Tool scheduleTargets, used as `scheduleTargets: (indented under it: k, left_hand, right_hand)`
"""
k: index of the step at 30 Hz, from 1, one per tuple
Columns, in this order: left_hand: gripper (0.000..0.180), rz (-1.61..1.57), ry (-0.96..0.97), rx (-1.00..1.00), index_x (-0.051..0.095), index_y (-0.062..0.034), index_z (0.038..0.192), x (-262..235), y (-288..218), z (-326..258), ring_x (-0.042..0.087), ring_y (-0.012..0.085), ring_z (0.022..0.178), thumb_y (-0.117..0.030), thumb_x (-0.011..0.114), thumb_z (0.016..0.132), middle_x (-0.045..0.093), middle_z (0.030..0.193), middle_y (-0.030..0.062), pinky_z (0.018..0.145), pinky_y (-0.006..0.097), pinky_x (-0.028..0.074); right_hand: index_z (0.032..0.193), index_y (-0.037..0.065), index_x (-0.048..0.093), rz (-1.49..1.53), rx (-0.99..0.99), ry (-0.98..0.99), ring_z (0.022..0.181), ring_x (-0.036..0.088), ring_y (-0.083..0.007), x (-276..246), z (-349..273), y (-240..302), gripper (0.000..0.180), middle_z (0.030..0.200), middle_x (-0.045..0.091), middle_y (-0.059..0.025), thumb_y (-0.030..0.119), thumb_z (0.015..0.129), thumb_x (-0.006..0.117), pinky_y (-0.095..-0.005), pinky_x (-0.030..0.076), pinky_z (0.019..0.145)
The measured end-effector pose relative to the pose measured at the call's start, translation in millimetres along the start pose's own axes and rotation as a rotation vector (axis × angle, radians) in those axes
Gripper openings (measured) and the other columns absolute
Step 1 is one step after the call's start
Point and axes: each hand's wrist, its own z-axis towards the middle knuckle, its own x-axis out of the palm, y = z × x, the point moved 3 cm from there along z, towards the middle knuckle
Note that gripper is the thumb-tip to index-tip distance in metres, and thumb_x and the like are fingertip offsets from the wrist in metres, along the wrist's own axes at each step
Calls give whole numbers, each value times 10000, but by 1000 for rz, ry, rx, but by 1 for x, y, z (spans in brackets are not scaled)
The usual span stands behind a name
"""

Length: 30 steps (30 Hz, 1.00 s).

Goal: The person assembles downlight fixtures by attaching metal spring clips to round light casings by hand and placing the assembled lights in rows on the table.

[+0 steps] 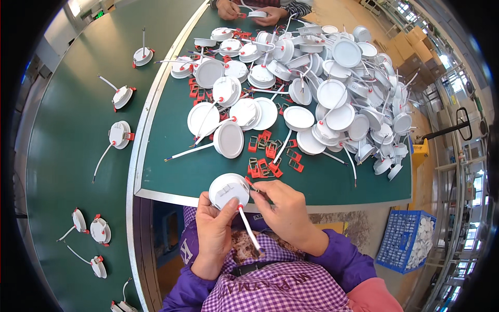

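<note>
Just past the near table edge, my left hand grips a round white downlight, thumb over its back and fingers beneath. From a red grommet near that thumb, the light's white cable hangs down toward me. My right hand pinches a small red spring clip between thumb and fingertips at the light's right rim. Whether the clip is seated there I cannot tell. Loose red clips lie on the green table beyond my hands, beside more white downlights.
A big heap of downlights covers the table's far and right parts. Across it, another person's hands hold a light. At left, a green belt carries downlights with red clips. A blue crate of white parts stands lower right.
</note>
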Motion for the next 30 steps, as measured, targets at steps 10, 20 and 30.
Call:
scheduleTargets:
  k: [10,20,30]
  left_hand:
    - [315,32,10,61,467,-35,1078,-3,6,-1,636,159,936,53,659,843,626,1049,105,834,295,538]
    - [328,106,66,139,473,-33,1100,-5,7,1,625,151,955,59,654,843,625,1062,103,850,284,517]
    - [317,84,58,178,467,-23,1106,-4,10,3,621,145,949,64,639,855,617,1065,102,834,277,525]
  right_hand:
    - [990,-35,629,241,237,143,750,668,-274,-3,2,-2,156,874,668,-161,49,858,635,-325,521,644]
    - [1040,-9,622,47,69,70,765,645,-311,3,-2,-4,196,900,665,-159,19,846,620,-363,517,665]
    - [1021,-31,634,43,39,36,667,639,-181,6,1,-4,158,830,644,-115,-29,870,589,-276,511,593]
